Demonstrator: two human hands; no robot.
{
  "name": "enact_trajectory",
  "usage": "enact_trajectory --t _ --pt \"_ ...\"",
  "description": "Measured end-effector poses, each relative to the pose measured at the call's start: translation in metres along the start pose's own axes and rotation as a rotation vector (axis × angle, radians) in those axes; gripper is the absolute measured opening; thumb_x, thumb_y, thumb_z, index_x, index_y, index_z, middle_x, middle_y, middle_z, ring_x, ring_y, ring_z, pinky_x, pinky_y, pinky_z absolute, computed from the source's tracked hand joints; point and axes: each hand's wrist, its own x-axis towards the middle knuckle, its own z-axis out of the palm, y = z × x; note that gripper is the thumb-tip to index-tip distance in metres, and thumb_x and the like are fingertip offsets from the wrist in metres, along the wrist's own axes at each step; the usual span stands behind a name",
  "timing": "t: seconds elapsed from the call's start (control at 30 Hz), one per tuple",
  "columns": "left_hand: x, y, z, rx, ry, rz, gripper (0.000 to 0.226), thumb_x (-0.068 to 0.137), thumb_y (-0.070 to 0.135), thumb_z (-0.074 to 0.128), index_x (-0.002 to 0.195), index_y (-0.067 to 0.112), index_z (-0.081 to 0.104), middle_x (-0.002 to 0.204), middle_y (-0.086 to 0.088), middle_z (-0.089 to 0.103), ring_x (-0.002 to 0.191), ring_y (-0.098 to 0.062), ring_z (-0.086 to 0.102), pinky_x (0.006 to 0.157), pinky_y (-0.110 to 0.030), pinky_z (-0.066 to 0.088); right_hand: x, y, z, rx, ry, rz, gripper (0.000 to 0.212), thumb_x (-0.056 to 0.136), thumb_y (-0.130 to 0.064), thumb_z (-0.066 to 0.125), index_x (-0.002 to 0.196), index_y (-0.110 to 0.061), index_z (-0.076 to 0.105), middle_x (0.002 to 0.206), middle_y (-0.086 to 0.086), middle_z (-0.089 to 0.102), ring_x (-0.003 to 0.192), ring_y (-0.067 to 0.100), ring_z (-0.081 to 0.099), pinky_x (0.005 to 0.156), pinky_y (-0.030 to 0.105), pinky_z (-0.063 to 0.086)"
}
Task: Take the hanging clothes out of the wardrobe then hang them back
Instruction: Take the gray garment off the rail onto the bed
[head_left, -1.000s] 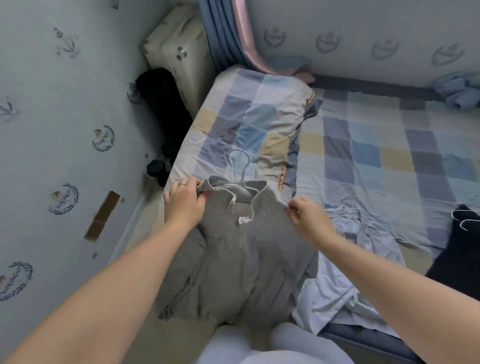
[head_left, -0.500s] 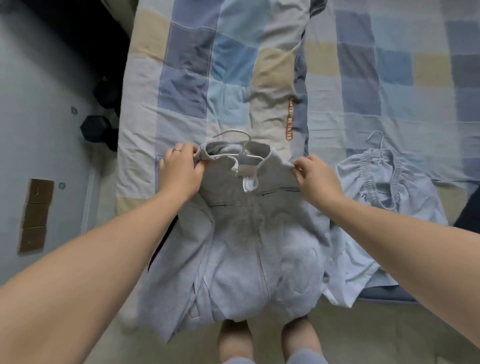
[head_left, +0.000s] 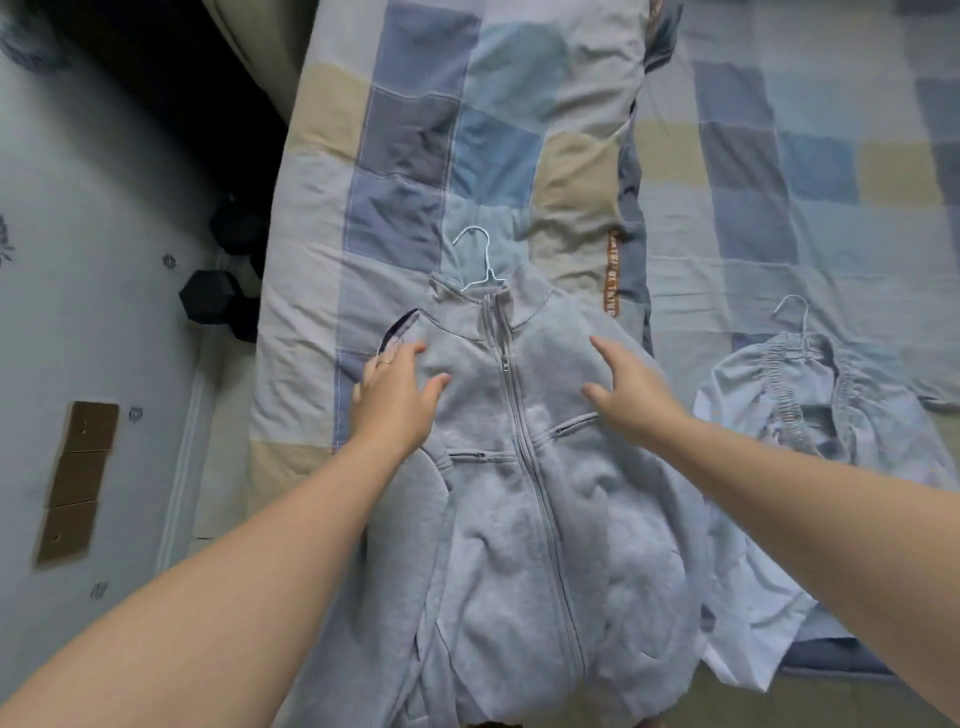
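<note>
A grey zipped fleece jacket (head_left: 524, 467) is laid over a white wire hanger (head_left: 480, 260). Its shoulders are pressed by left hand (head_left: 395, 405) and right hand (head_left: 636, 400), fingers (head_left: 405, 356) spread and empty, seemingly to seat it.

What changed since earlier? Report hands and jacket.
The left hand and right hand let go of the collar of the grey jacket and moved down, now spread open over its chest. The collar, open before, lies closed. Unchanged: hanger inside the jacket, pale blue garment beside it on the bed.
</note>
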Motion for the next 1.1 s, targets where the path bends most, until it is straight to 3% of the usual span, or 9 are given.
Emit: enact_trajectory --t 0.17,0.53,0.83,1.1 --pt "-0.082 0.029 -0.037 0.077 -0.079 0.081 0.060 0.098 0.052 0.048 0.151 0.029 0.032 0.164 0.002 0.021 0.151 -0.019 0.008 0.120 -0.042 0.015 -0.094 -0.015 -0.012 -0.188 -0.041 0.004 0.069 0.099 -0.037 0.048 0.156 -0.031 0.011 0.164 -0.006 0.009 0.150 0.019 0.008 0.119 0.048 0.019" --pt "-0.226 0.121 -0.091 0.075 -0.216 0.269 0.073 0.097 0.065 0.032 0.158 0.038 0.002 0.167 0.006 -0.010 0.151 -0.018 -0.018 0.122 -0.048 -0.007 -0.305 -0.028 -0.061 -0.281 0.167 0.133 0.070 0.100 -0.052 0.032 0.155 -0.036 -0.008 0.164 -0.010 -0.013 0.150 0.024 -0.012 0.118 0.056 0.003" --pt "-0.289 0.226 -0.047 0.243 -0.321 0.665 0.073 0.097 0.067 0.027 0.158 0.038 0.000 0.167 0.005 -0.010 0.151 -0.020 -0.020 0.122 -0.050 -0.008 -0.410 0.037 -0.104 -0.131 0.411 0.396 0.071 0.100 -0.055 0.030 0.153 -0.038 -0.015 0.162 -0.011 -0.019 0.149 0.022 -0.018 0.118 0.055 -0.005" --pt "-0.393 0.318 0.028 0.429 -0.424 0.996 0.073 0.097 0.069 0.024 0.157 0.041 -0.006 0.165 0.006 -0.018 0.150 -0.020 -0.025 0.121 -0.050 -0.010 -0.530 0.133 -0.101 0.072 0.647 0.623 0.070 0.100 -0.053 0.033 0.154 -0.038 -0.010 0.163 -0.011 -0.016 0.150 0.022 -0.015 0.118 0.057 -0.002"
